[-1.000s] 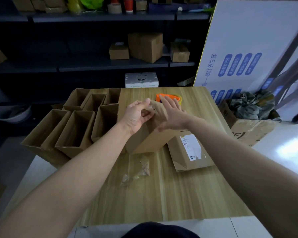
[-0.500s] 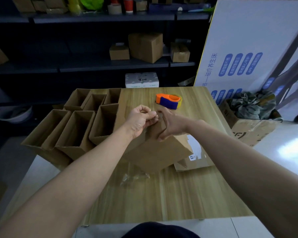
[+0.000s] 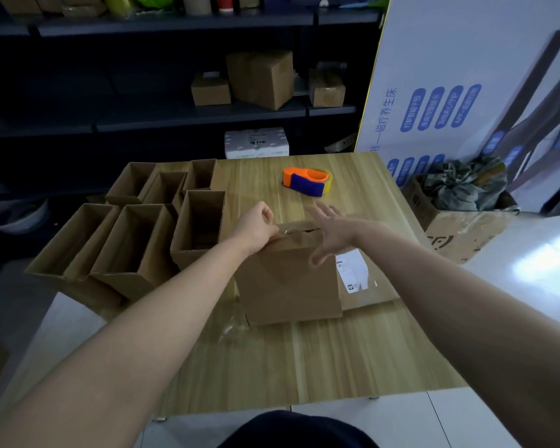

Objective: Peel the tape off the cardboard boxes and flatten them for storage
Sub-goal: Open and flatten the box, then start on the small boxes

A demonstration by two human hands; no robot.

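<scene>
Nearest me on the table (image 3: pixel 337 360): a crumpled scrap of clear tape (image 3: pixel 232 326), just left of the front lower corner of the cardboard box (image 3: pixel 288 282) I'm on. The box stands mid-table with its flaps shut.

Left hand (image 3: pixel 257 226) is at the box's top left edge, fingers (image 3: pixel 267 216) curled and pinching the end of the tape strip (image 3: pixel 293 228) along the top seam. The strip runs right from my pinch, and that end looks lifted.

Right hand (image 3: pixel 335 236) is slack with fingers spread, over the top right corner. Can't tell whether the palm touches the cardboard.

Step in hand is the peel. My plan:
- Plant the right hand flat on the lid so the box doesn't ride up.
- Pull low and along the seam, at a steady rate.
- A steep or jerky pull probably snaps the strip or tears the liner.

Just right of the box, partly under it: a flattened box (image 3: pixel 366 286) with a shipping label. Left: a cluster of open boxes (image 3: pixel 136 244), untaped but not flattened. Beyond my hands: an orange-and-blue tape dispenser (image 3: pixel 306 181), well apart. Farthest: a shelf (image 3: pixel 175 119) with more boxes.
</scene>
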